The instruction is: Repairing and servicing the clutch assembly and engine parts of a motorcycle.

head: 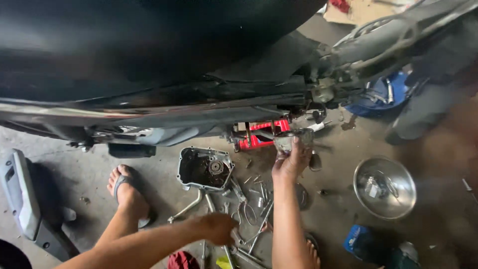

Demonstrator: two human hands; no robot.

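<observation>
Both hands at work under the raised scooter body.
Left hand [217, 227] reaches down among wrenches [249, 224] on the floor (grip cannot be told); right hand [290, 162] clasps a small metal part [293, 139] in raised fingertips, beside the red jack [259, 133].

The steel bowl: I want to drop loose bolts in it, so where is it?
In the head view, the steel bowl sits on the concrete floor at right, beyond the right hand and above a blue packet.
</observation>
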